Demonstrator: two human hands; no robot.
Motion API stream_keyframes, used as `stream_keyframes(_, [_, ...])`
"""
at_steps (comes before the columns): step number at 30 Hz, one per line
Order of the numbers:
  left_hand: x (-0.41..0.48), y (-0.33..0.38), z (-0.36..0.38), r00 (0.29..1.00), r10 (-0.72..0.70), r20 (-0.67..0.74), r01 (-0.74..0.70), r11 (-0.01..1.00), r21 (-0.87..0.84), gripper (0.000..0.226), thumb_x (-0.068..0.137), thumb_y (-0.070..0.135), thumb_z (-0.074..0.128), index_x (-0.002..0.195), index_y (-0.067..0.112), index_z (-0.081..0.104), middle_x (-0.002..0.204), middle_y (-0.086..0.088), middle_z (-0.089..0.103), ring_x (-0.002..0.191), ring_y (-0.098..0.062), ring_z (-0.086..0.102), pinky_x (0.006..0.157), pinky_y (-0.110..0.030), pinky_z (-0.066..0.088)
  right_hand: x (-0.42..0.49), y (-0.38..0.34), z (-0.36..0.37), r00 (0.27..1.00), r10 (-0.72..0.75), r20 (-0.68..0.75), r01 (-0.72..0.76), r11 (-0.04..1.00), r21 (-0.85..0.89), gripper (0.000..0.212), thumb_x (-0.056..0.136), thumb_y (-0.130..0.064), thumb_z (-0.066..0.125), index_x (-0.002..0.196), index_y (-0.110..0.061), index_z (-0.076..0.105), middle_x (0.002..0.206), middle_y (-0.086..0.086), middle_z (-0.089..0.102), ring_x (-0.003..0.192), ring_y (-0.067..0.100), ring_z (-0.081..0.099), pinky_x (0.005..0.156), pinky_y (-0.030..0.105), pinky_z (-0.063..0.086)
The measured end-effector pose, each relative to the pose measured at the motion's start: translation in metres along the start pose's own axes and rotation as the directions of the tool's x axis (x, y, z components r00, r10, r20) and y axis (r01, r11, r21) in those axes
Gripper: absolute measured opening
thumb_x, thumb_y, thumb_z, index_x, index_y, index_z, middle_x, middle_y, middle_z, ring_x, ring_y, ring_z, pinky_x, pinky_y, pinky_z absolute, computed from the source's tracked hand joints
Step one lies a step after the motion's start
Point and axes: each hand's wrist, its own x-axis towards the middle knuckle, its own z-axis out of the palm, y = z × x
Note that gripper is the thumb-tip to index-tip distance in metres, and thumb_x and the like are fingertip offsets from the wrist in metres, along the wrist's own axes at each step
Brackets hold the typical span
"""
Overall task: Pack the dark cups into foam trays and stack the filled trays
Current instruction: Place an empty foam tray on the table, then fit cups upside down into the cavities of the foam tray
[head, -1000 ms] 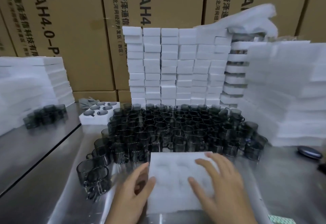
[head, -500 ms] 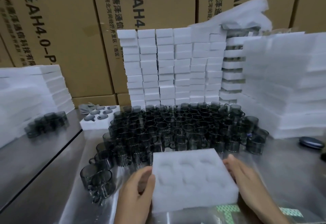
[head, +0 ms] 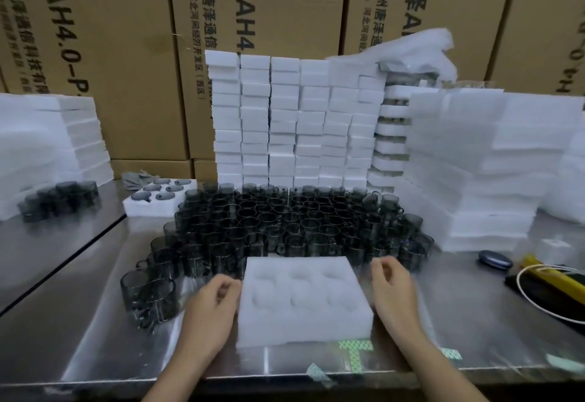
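A white rectangular foam tray [head: 300, 302] lies flat on the shiny metal worktop [head: 95, 332], its six round pockets facing up, all empty, in two rows of three. Its long axis runs left to right, parallel to the worktop's near edge.

The left hand [head: 210, 310] sits just beside the tray's left edge, its fingers [head: 226, 286] loosely curled and holding nothing; whether they touch the foam cannot be told. The right hand [head: 394, 292] is just beside the tray's right edge, its fingers [head: 384, 267] likewise curled and empty.

Directly behind the tray stands a dense crowd of dark smoky glass cups with handles [head: 285, 221], upright, mouths up, touching one another; a few more stand to the tray's left. Behind the cups rises a wall of stacked white foam blocks [head: 294, 123], with brown printed cardboard cartons [head: 120, 53] behind that. Far left of the tray a filled foam tray [head: 148, 207] holds six dark cups. Right of the tray are a tall pile of foam trays [head: 493, 173], a small dark oval case [head: 495, 261] and a yellow-handled tool [head: 557, 279].
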Motion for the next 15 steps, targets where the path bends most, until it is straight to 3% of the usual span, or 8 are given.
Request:
stream_keyframes(2, [0.0, 0.001, 0.002, 1.0, -0.014, -0.025, 0.013, 1.0, -0.015, 0.035, 0.108, 0.027, 0.054, 0.077, 0.016, 0.062, 0.07, 0.009, 0.067, 0.062, 0.0, 0.058, 0.059, -0.031, 0.037, 0.019, 0.0, -0.003, 0.987, -0.146, -0.065, 0.126, 0.962, -0.244, 0.011, 0.106, -0.022, 0.059, 0.104, -0.03, 0.067, 0.102, -0.005, 0.069, 0.096, 0.016, 0.058, 0.075, 0.032, 0.045])
stream_keyframes(4, [0.0, 0.001, 0.002, 0.998, -0.033, -0.047, 0.03, 0.998, -0.055, 0.041, 0.111, 0.02, 0.051, 0.071, 0.009, 0.052, 0.058, 0.004, 0.053, 0.053, -0.006, 0.045, 0.06, -0.038, 0.03, 0.041, 0.003, -0.004, 0.966, -0.249, -0.062, 0.198, 0.878, -0.435, 0.031, 0.104, -0.023, 0.062, 0.135, -0.021, 0.064, 0.131, 0.002, 0.064, 0.119, 0.022, 0.051, 0.097, 0.039, 0.047])
stream_keyframes(6, [0.001, 0.003, 0.002, 0.997, -0.042, -0.059, 0.037, 0.996, -0.083, 0.042, 0.11, 0.014, 0.049, 0.068, 0.012, 0.045, 0.056, 0.006, 0.048, 0.056, -0.011, 0.04, 0.062, -0.04, 0.027, 0.055, 0.008, -0.004, 0.966, -0.253, -0.056, 0.186, 0.826, -0.532, 0.052, 0.103, -0.028, 0.063, 0.154, -0.021, 0.052, 0.151, 0.006, 0.054, 0.137, 0.03, 0.046, 0.112, 0.048, 0.043])
stream_keyframes(11, [0.004, 0.0, 0.005, 0.997, -0.04, -0.073, 0.031, 0.993, -0.118, 0.048, 0.106, 0.014, 0.048, 0.06, 0.024, 0.04, 0.058, 0.004, 0.046, 0.055, -0.008, 0.036, 0.063, -0.041, 0.026, 0.066, 0.027, 0.011, 0.937, -0.35, -0.016, 0.262, 0.73, -0.632, 0.059, 0.106, -0.038, 0.055, 0.162, -0.025, 0.042, 0.164, 0.008, 0.045, 0.149, 0.031, 0.041, 0.116, 0.053, 0.038])
stream_keyframes(15, [0.012, -0.005, 0.006, 0.996, -0.05, -0.076, 0.04, 0.991, -0.127, 0.051, 0.106, 0.014, 0.047, 0.058, 0.027, 0.041, 0.059, 0.003, 0.042, 0.065, -0.022, 0.04, 0.066, -0.042, 0.026, 0.078, 0.03, 0.02, 0.941, -0.339, 0.014, 0.259, 0.692, -0.674, 0.067, 0.102, -0.055, 0.039, 0.165, -0.031, 0.035, 0.17, 0.002, 0.037, 0.156, 0.027, 0.031, 0.122, 0.049, 0.027])
